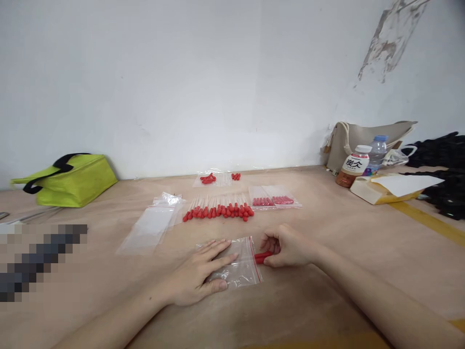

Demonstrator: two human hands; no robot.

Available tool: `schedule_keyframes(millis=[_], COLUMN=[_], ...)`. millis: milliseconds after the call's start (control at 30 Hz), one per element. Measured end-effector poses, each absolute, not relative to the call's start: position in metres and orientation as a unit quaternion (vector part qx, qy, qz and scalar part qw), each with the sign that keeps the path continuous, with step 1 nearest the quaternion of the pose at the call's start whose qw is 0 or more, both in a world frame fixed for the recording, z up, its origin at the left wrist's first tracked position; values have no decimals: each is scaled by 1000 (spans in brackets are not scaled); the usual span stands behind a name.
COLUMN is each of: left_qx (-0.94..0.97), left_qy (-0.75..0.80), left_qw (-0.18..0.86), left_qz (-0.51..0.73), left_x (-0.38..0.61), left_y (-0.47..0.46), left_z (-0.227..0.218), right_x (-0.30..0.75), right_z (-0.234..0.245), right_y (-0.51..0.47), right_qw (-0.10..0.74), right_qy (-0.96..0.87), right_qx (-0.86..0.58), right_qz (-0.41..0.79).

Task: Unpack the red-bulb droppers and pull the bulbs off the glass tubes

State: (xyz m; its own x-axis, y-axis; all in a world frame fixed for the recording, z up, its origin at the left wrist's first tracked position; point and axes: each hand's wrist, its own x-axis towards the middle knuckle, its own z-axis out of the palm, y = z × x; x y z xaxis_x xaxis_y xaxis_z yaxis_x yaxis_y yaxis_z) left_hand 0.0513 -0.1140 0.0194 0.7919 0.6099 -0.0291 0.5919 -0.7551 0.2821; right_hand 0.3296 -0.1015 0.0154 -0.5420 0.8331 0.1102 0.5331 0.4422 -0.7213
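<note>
A clear zip bag (242, 270) with a red line along its right edge lies flat on the table in front of me. Pressed on its left part is my left hand (201, 271), fingers spread and flat. My right hand (285, 247) pinches a few small red pieces (263, 257) at the bag's mouth; their far ends are hidden by the fingers. Farther back lies a row of thin pale sticks with red tips (218, 211). Several flat clear bags (145, 230) are stacked to the left of that row.
Two filled bags of red pieces (274, 199) lie right of the row, and more red pieces (208, 179) near the wall. A lime-green bag (78, 179) stands left. At right are a brown drink bottle (354, 167), a clear bottle (378, 152), an opened box (378, 191) and a beige bag (363, 135).
</note>
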Motion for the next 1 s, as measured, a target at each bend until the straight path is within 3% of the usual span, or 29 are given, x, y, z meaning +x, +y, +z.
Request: schedule_keyframes(millis=[200, 333, 433, 600, 800, 900, 1000], left_qx=[935, 931, 931, 917, 774, 611, 466], left_qy=[322, 327, 320, 332, 431, 467, 444], left_qw=[144, 155, 162, 205, 383, 565, 700], left_qz=[36, 44, 63, 89, 260, 299, 309], left_x=[51, 50, 49, 48, 66, 88, 110], left_y=[-114, -115, -114, -115, -109, -100, -96], left_z=[20, 20, 20, 19, 29, 40, 45], right_x=[337, 350, 369, 402, 363, 321, 296], right_z=[24, 27, 32, 40, 35, 23, 10], right_y=[-102, -97, -88, -71, -79, -97, -114], right_qw=[167, 166, 206, 354, 584, 598, 555], right_qy=[-839, -818, -774, -685, -599, -656, -731], right_qx=[-397, -419, -420, -414, -405, -355, -331], right_qz=[332, 359, 426, 484, 370, 295, 220])
